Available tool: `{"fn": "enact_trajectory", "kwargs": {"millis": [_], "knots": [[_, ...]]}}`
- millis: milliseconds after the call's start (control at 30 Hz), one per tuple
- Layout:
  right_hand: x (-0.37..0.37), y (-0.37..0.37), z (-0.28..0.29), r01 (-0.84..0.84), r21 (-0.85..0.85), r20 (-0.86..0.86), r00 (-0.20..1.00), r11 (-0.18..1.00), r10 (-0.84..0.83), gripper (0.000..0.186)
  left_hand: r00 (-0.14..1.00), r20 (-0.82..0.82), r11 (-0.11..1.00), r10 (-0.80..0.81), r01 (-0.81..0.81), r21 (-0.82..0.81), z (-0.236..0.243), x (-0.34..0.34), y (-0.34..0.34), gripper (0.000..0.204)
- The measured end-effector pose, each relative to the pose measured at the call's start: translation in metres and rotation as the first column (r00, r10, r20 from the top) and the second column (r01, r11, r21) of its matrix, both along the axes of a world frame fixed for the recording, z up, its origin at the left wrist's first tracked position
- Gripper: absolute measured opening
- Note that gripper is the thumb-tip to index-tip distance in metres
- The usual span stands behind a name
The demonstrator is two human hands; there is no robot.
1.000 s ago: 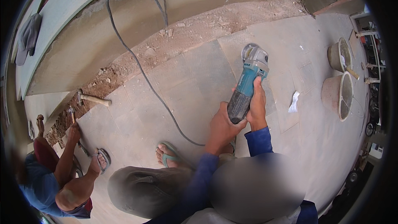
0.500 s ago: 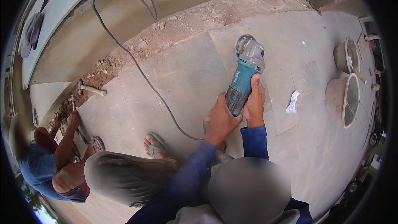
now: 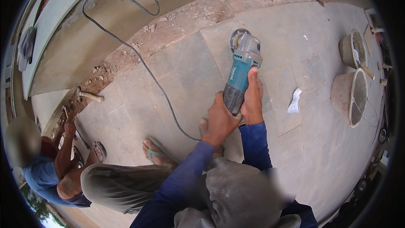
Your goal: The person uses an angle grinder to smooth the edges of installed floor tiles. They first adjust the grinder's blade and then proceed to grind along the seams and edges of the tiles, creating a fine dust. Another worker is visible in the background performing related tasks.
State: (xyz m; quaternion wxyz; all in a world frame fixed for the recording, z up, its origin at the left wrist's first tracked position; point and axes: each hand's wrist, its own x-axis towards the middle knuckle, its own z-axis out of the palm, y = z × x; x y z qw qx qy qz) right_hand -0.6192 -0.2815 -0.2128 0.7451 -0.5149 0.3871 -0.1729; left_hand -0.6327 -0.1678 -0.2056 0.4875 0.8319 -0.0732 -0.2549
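Observation:
A teal and black angle grinder (image 3: 238, 72) points away from me above the paved floor, its grey head and disc guard at the far end. My left hand (image 3: 222, 120) is closed around the black rear of its body. Along the right side of the body lies my right hand (image 3: 253, 98), closed on it with the thumb pointing up the teal casing. The grey power cord (image 3: 147, 72) loops from the far left, over the floor and back under my left wrist. Whether the disc is turning cannot be made out.
At the left a co-worker (image 3: 50, 173) crouches, holding a hammer (image 3: 66, 113). Another wooden-handled hammer (image 3: 90, 96) lies by the rubble strip (image 3: 168, 25) along the wall. Two buckets (image 3: 346, 95) stand at the right, near a crumpled white paper (image 3: 294, 101).
The view has shifted slightly, so the grinder and both hands appear a little further left and up. My grip stays the same. The co-worker's head and arm have moved a little.

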Motion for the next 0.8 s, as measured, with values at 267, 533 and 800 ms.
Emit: {"fn": "enact_trajectory", "kwargs": {"millis": [267, 533, 800], "knots": [[0.003, -0.003, -0.003, -0.015, -0.09, -0.086, 0.996, 0.996, 0.008, 0.065, 0.999, 0.002, 0.999, 0.038, -0.038, -0.036, -0.006, -0.005, -0.005, 0.068], [-0.024, -0.01, -0.005, -0.349, 0.146, 0.131, 0.934, 0.926, 0.331, 0.071, 0.992, -0.123, 0.981, -0.016, -0.009, -0.196, -0.003, 0.007, 0.01, 0.067], [0.009, 0.008, -0.002, -0.542, 0.034, 0.022, 0.841, 0.84, 0.541, 0.083, 0.82, -0.41, 0.916, -0.399, 0.337, -0.216, -0.006, 0.067, 0.057, 0.076]]}}
